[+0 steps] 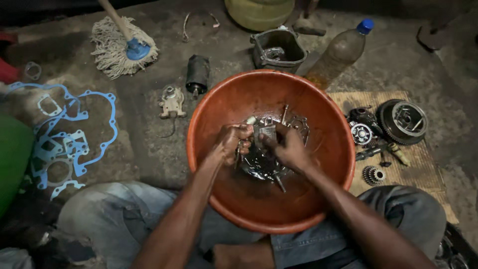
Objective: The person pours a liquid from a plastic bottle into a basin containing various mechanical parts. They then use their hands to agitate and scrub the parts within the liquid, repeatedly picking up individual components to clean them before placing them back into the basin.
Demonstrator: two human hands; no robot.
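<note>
Concrete floor holds an orange basin (199, 119). Inside it, left hand (233, 142) and right hand (288, 147) both grip a metal part (266, 132) over oily liquid; gears (373, 174) lie right.

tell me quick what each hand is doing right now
Left hand: closed around a small brush-like tool, over the orange basin.
Right hand: closed on a small metal part above the oily parts in the basin.
</note>
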